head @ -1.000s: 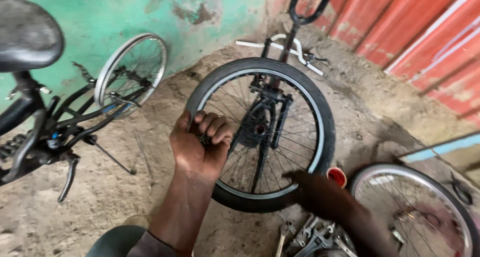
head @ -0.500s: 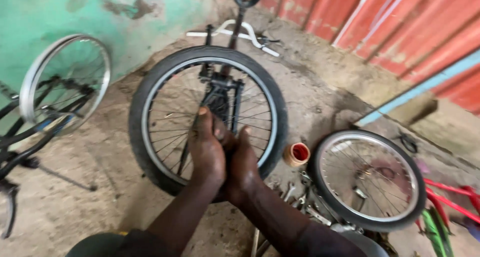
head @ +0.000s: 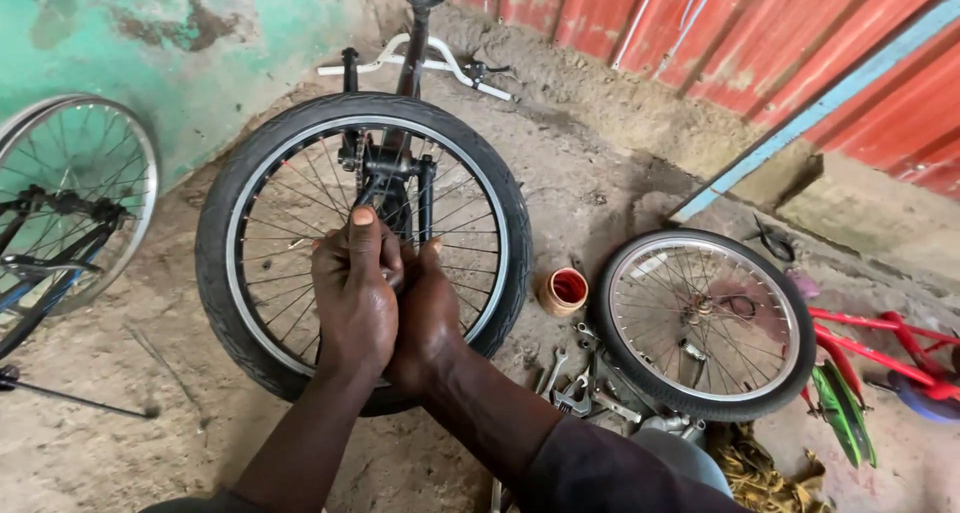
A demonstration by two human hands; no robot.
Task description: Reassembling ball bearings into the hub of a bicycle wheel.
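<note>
Two hands meet at the middle of a bicycle wheel (head: 362, 243), and we record their position as follows. We see the left hand (head: 352, 298) and the right hand (head: 425, 313) pressed side by side over the hub area, fingers curled shut around something at the centre that the hands themselves hide; we cannot tell what part is gripped. The left thumb points up toward the fork. The wheel has a black tyre, a silver rim and thin spokes, and it stands upright on the dirt floor (head: 120, 453), held in an upturned bicycle frame (head: 415, 33) whose white handlebar (head: 430, 58) rests on the ground near the green wall (head: 180, 33).

We note a second wheel (head: 708, 323) lying flat on the floor to the right, well apart from the hands. Between the two wheels stands a small orange cup (head: 565, 291). Several spanners (head: 575, 388) lie scattered on the floor just beside the right forearm. A third wheel (head: 75, 208), part of another bicycle, stands at the left edge of the view. A red frame (head: 880, 338) with green parts lies at the right edge, below the red corrugated wall (head: 800, 33).
</note>
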